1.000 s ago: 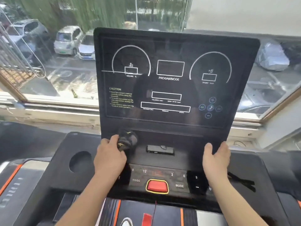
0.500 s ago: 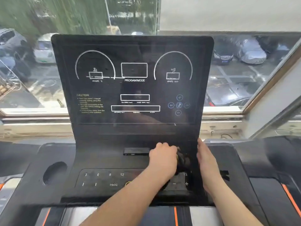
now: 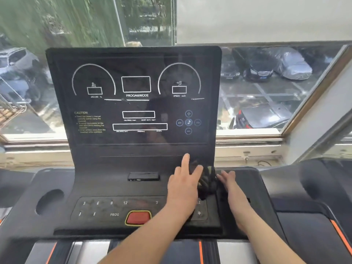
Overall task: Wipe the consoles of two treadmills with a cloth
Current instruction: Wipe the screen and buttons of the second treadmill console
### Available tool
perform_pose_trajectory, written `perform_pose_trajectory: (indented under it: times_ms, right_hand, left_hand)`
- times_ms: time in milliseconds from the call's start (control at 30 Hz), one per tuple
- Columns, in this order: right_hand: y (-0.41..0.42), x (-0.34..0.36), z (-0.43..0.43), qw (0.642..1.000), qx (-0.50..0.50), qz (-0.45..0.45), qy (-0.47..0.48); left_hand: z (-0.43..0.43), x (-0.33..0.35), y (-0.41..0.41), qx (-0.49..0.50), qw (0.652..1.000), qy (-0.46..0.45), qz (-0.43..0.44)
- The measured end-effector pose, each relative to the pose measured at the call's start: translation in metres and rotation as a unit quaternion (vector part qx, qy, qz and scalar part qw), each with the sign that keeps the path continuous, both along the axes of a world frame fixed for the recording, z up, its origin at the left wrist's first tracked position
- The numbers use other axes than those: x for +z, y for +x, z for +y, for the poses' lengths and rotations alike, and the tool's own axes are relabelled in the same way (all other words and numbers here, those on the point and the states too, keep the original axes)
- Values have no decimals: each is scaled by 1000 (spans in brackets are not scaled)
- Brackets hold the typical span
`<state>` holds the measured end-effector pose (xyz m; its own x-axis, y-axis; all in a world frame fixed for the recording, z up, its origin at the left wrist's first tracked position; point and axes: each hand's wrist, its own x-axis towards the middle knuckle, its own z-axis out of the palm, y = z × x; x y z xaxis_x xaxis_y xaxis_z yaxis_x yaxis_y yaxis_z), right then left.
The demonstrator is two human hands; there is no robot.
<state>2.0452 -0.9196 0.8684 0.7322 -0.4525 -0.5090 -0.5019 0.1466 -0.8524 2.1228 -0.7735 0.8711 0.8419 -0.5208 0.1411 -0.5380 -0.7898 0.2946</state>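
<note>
The black treadmill console (image 3: 133, 149) stands in front of me, its dark screen upright above a sloping button panel. A dark crumpled cloth (image 3: 208, 181) lies on the console's lower right part, at the panel's right edge. My left hand (image 3: 183, 187) rests on the cloth's left side with straight fingers, index finger pointing up the panel and thumb lying over the cloth. My right hand (image 3: 228, 181) lies flat just right of the cloth, its fingertips touching it. Part of the cloth is hidden between the two hands.
A red stop button (image 3: 138, 217) sits low on the panel, and a small black slot (image 3: 143, 176) above it. There is a round cup holder (image 3: 49, 201) at the left. Another black treadmill (image 3: 314, 189) stands to the right. A window with parked cars lies behind.
My left hand swept the cloth from the console's lower left across to its lower right, then loosened from a grip to straight fingers. My right hand moved in against the cloth. The view shifted right.
</note>
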Motion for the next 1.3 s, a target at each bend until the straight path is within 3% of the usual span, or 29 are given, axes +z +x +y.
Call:
perform_pose_trajectory:
  times_ms: [167, 267, 367, 500, 667, 767, 933, 1067, 1167, 1300]
  right_hand:
    - [-2, -7, -17, 999, 33, 20, -17]
    - [-2, -8, -18, 998, 53, 29, -29]
    - [-2, 0, -14, 996, 63, 39, -43]
    - [-1, 6, -9, 995, 71, 36, -56]
    - [-1, 4, -13, 998, 60, 21, -25]
    - [-1, 4, -17, 997, 65, 25, -20]
    - [0, 12, -2, 987, 94, 41, -123]
    - [-1, 17, 31, 943, 55, 0, -327]
    - [1, 28, 55, 947, 58, -52, -312]
    - [0, 37, 64, 962, 55, -80, -257]
  left_hand:
    - [-10, -22, -39, -109, 992, 69, 1]
    - [8, -17, -20, -174, 980, 78, -60]
    - [21, -5, 15, -70, 989, 94, -93]
    - [1, -15, -16, 26, 998, 50, 3]
    - [-8, 2, -68, -91, 981, 89, 148]
    - [19, 14, -57, -105, 971, 28, 213]
    - [74, 42, 5, 32, 997, -30, 57]
    - [124, 49, 47, 75, 993, 88, -21]
    - [152, 37, 56, 109, 987, 118, 4]
    - [143, 27, 54, 138, 985, 89, 54]
